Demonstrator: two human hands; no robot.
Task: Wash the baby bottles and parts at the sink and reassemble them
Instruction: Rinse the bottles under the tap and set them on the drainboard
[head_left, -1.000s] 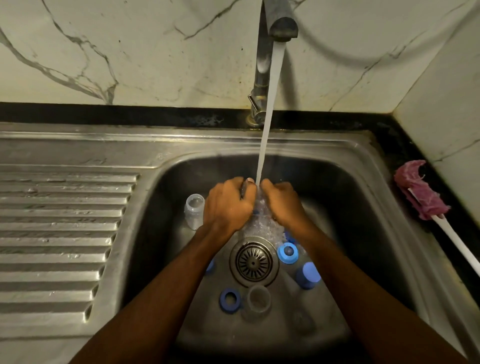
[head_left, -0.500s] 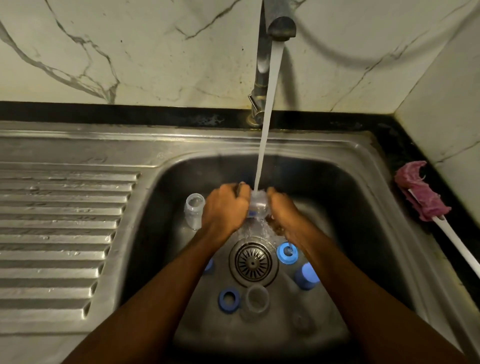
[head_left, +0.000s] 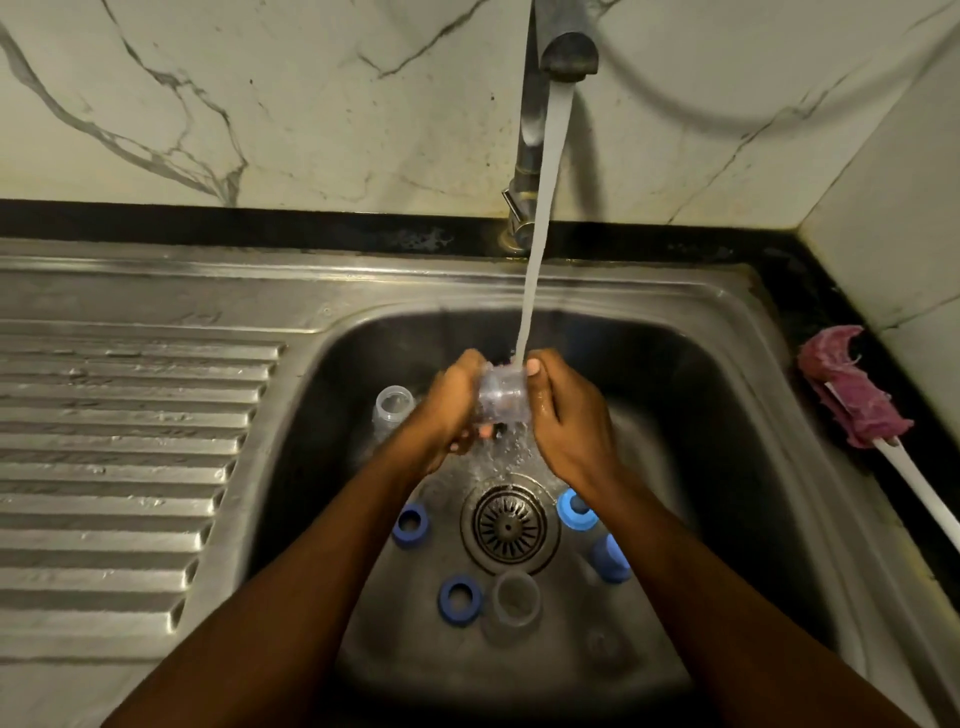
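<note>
Both hands hold a small clear bottle part (head_left: 503, 396) under the running water over the steel sink (head_left: 291, 395). My left hand (head_left: 451, 410) grips its left side and my right hand (head_left: 566, 415) grips its right side. A clear bottle (head_left: 392, 407) stands in the basin to the left. Three blue collar rings (head_left: 410, 525) (head_left: 460, 598) (head_left: 574, 509), a blue cap (head_left: 611, 558) and a clear cup-shaped cap (head_left: 516, 598) lie around the drain (head_left: 509, 526).
The tap (head_left: 556, 47) runs above the basin. A ribbed steel drainboard (head_left: 119, 457) spreads to the left. On the dark counter at the right lies a bottle brush (head_left: 852, 395) with a pink head and white handle. Marble wall stands behind and at the right.
Both hands have turned the clear part under the stream, so more of it shows between them. My left arm shifted, uncovering the blue ring left of the drain.
</note>
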